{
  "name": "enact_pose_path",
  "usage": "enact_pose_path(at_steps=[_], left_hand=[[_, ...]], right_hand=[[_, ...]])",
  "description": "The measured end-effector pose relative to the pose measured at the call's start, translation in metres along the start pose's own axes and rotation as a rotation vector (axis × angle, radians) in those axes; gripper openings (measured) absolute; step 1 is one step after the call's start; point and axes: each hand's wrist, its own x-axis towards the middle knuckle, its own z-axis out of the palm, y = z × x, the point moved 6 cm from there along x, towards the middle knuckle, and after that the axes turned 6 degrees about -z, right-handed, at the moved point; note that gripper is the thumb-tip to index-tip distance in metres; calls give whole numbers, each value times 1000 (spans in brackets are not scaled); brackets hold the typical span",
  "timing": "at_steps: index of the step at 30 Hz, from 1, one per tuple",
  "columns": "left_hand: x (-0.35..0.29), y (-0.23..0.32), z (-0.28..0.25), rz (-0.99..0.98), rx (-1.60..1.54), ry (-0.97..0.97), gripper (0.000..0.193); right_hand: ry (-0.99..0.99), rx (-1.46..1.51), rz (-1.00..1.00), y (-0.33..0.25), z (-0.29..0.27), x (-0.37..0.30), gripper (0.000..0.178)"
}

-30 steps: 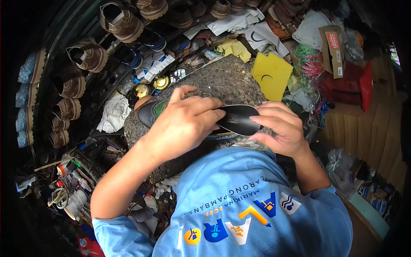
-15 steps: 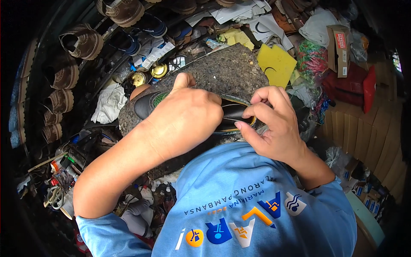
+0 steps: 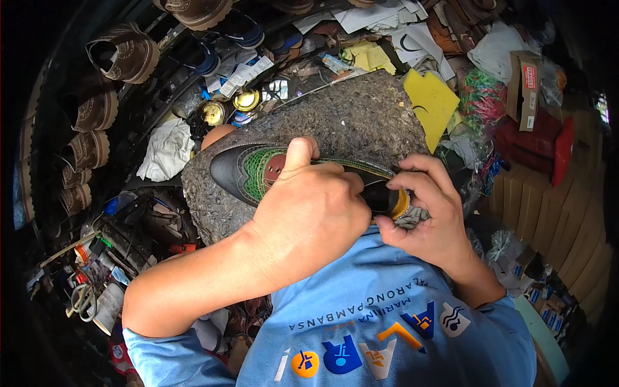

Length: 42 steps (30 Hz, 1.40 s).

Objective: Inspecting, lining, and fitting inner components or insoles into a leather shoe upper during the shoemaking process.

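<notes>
Left hand [image 3: 316,213] had slid heelward, baring toe of black leather, green-mesh shoe [image 3: 256,171] on grey stone slab [image 3: 348,116]. Fingers curled into opening, pinch hidden from me; right hand [image 3: 429,209] clasped heel. I judged smooth black insole [image 3: 379,197] being seated; next called for pressing flat.

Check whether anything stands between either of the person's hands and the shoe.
Nothing visible does. The left hand lies directly over the middle of the shoe, and the right hand is at its heel opening, with no other object between.
</notes>
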Motion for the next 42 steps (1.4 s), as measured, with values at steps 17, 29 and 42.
enact_pose_path(at_steps=[17,29,42], left_hand=[[2,-1,8,-29,-7,56,8],[6,5,9,-138,104,34,10],[-1,17,11,-166,207,48,18]], right_hand=[[31,57,-10,6,3,4,48],[46,24,-96,5,2,10,49],[-495,-366,-408,-9,10,20,15]])
